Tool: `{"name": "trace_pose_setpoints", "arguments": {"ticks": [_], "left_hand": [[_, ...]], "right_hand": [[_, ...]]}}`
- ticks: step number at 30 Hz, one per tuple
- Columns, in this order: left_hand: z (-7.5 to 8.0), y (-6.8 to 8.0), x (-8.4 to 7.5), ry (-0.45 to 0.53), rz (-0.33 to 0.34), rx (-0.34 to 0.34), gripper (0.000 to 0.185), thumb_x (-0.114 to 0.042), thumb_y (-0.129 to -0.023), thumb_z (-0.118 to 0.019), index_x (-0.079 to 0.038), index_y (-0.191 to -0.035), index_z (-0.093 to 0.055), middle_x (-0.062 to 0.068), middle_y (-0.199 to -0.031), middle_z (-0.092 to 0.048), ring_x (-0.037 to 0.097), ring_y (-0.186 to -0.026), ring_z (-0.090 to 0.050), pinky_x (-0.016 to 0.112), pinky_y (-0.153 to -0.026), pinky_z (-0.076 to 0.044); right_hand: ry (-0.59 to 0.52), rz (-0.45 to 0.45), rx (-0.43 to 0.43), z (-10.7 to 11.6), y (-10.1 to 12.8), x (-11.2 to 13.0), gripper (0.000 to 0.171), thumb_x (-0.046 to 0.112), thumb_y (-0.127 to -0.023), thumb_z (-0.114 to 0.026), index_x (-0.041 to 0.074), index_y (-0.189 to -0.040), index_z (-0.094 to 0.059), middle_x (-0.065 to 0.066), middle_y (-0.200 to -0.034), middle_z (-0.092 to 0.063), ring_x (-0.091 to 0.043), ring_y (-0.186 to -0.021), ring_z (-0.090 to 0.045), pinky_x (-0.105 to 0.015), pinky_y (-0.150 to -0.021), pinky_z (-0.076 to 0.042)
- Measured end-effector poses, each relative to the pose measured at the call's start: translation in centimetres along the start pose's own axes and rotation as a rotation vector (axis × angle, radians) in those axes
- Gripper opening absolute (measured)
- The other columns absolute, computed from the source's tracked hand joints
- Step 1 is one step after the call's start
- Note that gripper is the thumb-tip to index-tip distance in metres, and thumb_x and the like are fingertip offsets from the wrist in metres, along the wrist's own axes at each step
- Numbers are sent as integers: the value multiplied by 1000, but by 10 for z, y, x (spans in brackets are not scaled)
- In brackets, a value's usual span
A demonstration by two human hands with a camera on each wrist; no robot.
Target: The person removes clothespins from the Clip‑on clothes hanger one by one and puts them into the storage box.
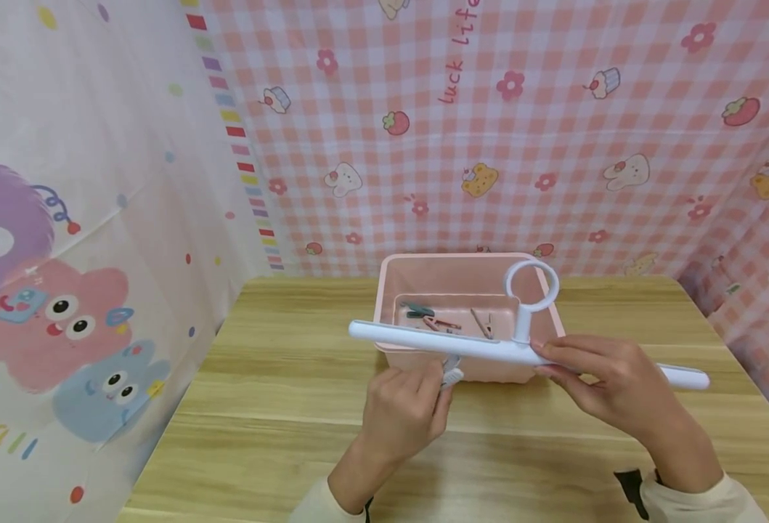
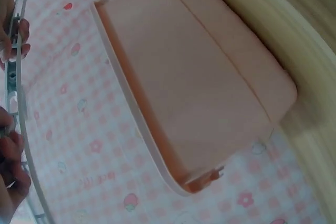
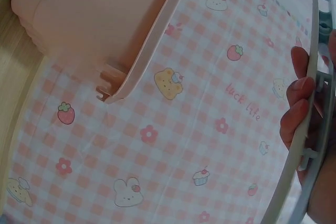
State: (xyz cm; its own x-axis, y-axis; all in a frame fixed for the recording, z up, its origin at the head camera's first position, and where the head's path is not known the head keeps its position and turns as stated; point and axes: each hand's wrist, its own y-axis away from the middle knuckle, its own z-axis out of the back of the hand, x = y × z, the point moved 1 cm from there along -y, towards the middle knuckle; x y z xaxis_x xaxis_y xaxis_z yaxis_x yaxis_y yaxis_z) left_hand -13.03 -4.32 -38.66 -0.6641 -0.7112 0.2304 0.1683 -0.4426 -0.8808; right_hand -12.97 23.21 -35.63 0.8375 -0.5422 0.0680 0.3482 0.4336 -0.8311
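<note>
Above the front rim of the pink bin [image 1: 462,280], a long pale-blue hanger bar [image 1: 436,341] with a ring handle [image 1: 531,285] is held level across the desk [image 1: 279,407], apparently so that its underside is left open to the other hand. The right hand [image 1: 603,381] is curled round the bar just past the stem of the ring, thumb beneath and fingers [image 1: 557,349] laid over the top, so the grip is clamped on the bar at about its middle; most of the bar's length runs out toward 9 o'clock from that grip, and a shorter end runs out toward 3 o'clock. The left hand [image 1: 404,407] is raised under the bar at about 8 o'clock from the right hand, its fingers closed in a pinch on a small pale clip [image 1: 452,374] that hangs just below the bar; whether the clip is fixed to the bar cannot be told. In the right wrist view the bar [image 3: 310,93] is seen edge-on against the fingertips [image 3: 295,85]. Inside the bin, at 12 o'clock from the left hand, a few loose clothespins [image 1: 439,319] are lying on the floor of the bin, well apart from both hands.
</note>
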Motion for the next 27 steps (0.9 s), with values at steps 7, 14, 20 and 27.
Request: {"name": "trace_pose_setpoints", "arguments": {"ticks": [7, 14, 20, 27], "left_hand": [[-3, 0, 1, -14, 20, -26, 27, -21, -101, -47, -9, -84, -65, -9, -52, -48, 3, -39, -35, 17, -41, -27], [-8, 3, 6, 160, 128, -43, 28, -25, -102, -50, -10, -89, -70, -6, -65, -67, 4, -46, -53, 15, -42, -37], [-20, 7, 22, 111, 170, 82, 19, -24, -90, -71, -6, -96, -75, -2, -68, -74, 6, -47, -59, 18, -43, -41], [-63, -3, 58, 44, 347, 399, 18, -34, -88, -78, -18, -82, -72, -4, -53, -55, 6, -43, -33, 19, -40, -18]], "right_hand": [[31, -7, -26, -1, 3, -1, 47, 45, -101, -57, 6, -96, -82, -6, -78, -78, -11, -68, -73, -12, -66, -55], [66, -12, -152, -1, 2, -1, 48, 44, -100, -61, 1, -93, -82, -11, -76, -77, -9, -73, -74, -10, -72, -55], [-44, -63, -226, 2, 6, -4, 47, 38, -97, -66, -6, -95, -79, -14, -87, -79, 15, -106, -64, -4, -88, -49], [-44, -75, -157, 1, 18, -6, 49, 41, -98, -65, -5, -89, -80, -11, -79, -78, 14, -98, -66, -4, -79, -52]]}}
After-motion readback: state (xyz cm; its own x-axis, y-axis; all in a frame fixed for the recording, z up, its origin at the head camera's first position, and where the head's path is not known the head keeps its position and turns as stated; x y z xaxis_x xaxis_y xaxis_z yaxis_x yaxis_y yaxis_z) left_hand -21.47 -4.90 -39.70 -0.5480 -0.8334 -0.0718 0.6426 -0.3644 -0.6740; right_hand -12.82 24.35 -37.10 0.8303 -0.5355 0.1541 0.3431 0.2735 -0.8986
